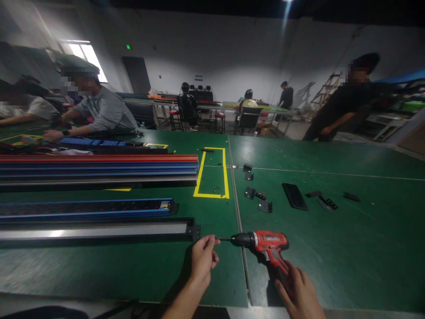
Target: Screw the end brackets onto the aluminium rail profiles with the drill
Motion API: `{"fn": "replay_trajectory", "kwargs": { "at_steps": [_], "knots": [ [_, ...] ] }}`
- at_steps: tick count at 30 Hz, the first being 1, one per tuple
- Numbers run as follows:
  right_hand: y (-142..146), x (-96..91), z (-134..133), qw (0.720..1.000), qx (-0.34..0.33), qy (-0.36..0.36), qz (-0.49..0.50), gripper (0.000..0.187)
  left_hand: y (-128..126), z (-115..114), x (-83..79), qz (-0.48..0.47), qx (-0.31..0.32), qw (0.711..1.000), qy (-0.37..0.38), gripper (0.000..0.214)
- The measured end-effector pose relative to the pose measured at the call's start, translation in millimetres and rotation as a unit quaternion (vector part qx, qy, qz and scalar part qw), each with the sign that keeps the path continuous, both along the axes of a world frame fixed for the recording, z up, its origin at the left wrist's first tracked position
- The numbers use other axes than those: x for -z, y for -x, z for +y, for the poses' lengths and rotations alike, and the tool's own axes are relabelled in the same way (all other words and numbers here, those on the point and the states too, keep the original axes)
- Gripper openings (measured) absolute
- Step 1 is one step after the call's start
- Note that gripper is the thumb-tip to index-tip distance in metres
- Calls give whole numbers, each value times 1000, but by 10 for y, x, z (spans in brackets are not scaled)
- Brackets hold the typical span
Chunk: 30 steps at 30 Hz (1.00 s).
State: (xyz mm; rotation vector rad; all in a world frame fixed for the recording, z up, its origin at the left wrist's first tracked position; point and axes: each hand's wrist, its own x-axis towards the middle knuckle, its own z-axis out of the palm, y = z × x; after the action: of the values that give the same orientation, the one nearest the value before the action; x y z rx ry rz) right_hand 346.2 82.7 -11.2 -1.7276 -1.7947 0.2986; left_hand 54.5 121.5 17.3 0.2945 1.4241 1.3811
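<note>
My right hand (299,290) grips the handle of a red and black cordless drill (265,246) near the table's front edge, its bit pointing left. My left hand (203,257) pinches something small at the bit's tip, too small to make out. Just left of it lies the end of a long black rail (99,230) with a silvery inner face, and behind that a blue rail (86,208) with red dots.
A stack of red, blue and black rails (99,168) lies further back. Small black brackets (255,193), a phone (295,196) and more black parts (323,201) sit on the green table (348,248) beside a yellow taped rectangle (212,173). People work at the left, one stands at the right.
</note>
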Motion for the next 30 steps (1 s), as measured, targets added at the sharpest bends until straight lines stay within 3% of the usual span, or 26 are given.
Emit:
{"fn": "replay_trajectory", "kwargs": {
  "at_steps": [10,14,17,22,26,30],
  "knots": [
    [-91,36,31,1000,-20,12,-15,54,-12,-49,96,99,50,993,-33,53],
    [-132,-154,176,994,-62,88,-11,58,54,-40,156,143,91,985,-38,48],
    [-48,-362,312,984,-67,164,-33,50,108,-14,192,159,125,978,-45,45],
    [143,-560,432,972,-57,198,-115,39,127,-22,221,171,163,970,-56,49],
    [153,-608,465,968,-74,221,-96,27,148,-228,239,203,174,961,-76,62],
    [131,-704,499,961,-84,261,-33,28,447,-524,157,312,166,929,-109,38]
  ]
}}
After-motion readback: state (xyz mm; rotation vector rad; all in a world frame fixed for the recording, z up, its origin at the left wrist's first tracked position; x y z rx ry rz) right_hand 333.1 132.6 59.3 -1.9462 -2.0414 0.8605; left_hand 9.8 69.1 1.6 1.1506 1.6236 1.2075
